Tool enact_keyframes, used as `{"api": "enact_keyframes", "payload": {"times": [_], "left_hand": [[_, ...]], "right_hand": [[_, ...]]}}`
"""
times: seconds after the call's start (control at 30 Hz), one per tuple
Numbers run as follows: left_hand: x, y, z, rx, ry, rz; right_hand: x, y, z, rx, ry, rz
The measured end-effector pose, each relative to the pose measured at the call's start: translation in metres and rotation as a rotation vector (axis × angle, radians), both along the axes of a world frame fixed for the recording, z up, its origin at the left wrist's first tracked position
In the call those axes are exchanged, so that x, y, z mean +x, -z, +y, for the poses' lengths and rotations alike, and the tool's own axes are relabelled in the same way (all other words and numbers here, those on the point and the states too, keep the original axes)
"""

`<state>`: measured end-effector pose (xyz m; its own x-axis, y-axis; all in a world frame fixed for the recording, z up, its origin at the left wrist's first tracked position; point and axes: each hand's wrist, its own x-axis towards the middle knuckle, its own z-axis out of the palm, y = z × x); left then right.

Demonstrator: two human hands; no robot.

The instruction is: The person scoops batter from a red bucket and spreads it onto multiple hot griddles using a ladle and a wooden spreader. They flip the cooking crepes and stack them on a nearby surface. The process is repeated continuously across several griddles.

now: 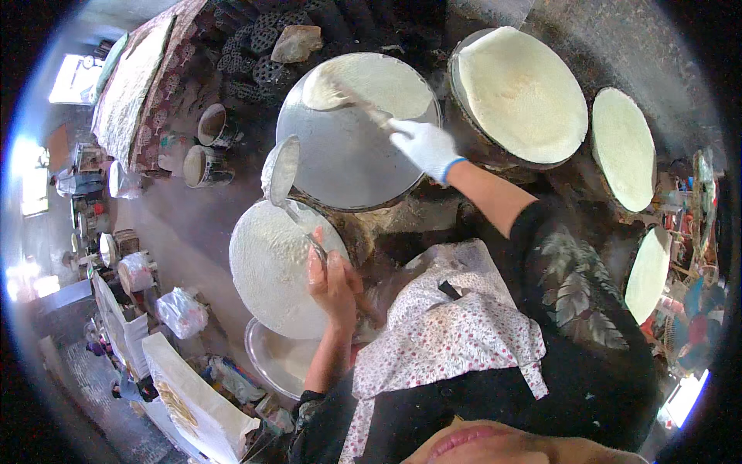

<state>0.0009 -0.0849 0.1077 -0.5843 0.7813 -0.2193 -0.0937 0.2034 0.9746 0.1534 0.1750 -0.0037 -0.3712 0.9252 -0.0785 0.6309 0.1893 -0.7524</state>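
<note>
My left hand [331,282] is closed around the handle of a metal ladle [280,172]. The ladle's bowl, coated with pale batter, is tilted beside the left edge of a round griddle [340,170], above a wide tub of batter [270,267]. My right hand [423,148], in a white glove, grips a wooden spreader [369,110] reaching over the griddle. Motion blurs the spreader's far end, which lies at the pale batter layer [394,81]. That layer covers the griddle's far part; the nearer part is bare grey metal.
To the right, a second griddle carries a pale round flatbread [522,93], with further rounds [624,148] beyond. Honeycomb coal briquettes [267,71] and a stone [297,44] are behind the griddle. Two buckets [205,166] stand left; a basin [278,359] sits below the tub.
</note>
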Motion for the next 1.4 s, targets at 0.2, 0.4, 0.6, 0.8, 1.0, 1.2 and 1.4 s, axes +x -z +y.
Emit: {"api": "enact_keyframes", "payload": {"times": [0.2, 0.4, 0.6, 0.8, 1.0, 1.2, 1.4], "left_hand": [[0.040, -0.005, 0.015, -0.021, -0.124, -0.016], [0.072, -0.005, 0.031, -0.002, -0.172, -0.010], [0.097, -0.008, 0.044, -0.018, -0.230, -0.019], [0.113, -0.004, 0.054, 0.007, -0.320, -0.079], [0.126, -0.003, 0.062, -0.016, -0.366, -0.118], [0.129, 0.003, 0.064, -0.065, -0.402, -0.140], [0.125, 0.007, 0.059, -0.177, -0.438, -0.165]], "right_hand": [[0.017, -0.003, 0.034, 0.009, -0.238, 0.027], [0.035, -0.016, 0.063, -0.041, -0.015, -0.061], [0.031, -0.009, 0.088, -0.083, -0.399, -0.023], [0.042, 0.001, 0.108, -0.068, -0.258, 0.020], [0.039, -0.001, 0.110, -0.128, -0.608, 0.012], [0.034, -0.003, 0.134, 0.024, -0.283, 0.022], [0.036, 0.007, 0.130, -0.396, -0.655, 0.094]]}}
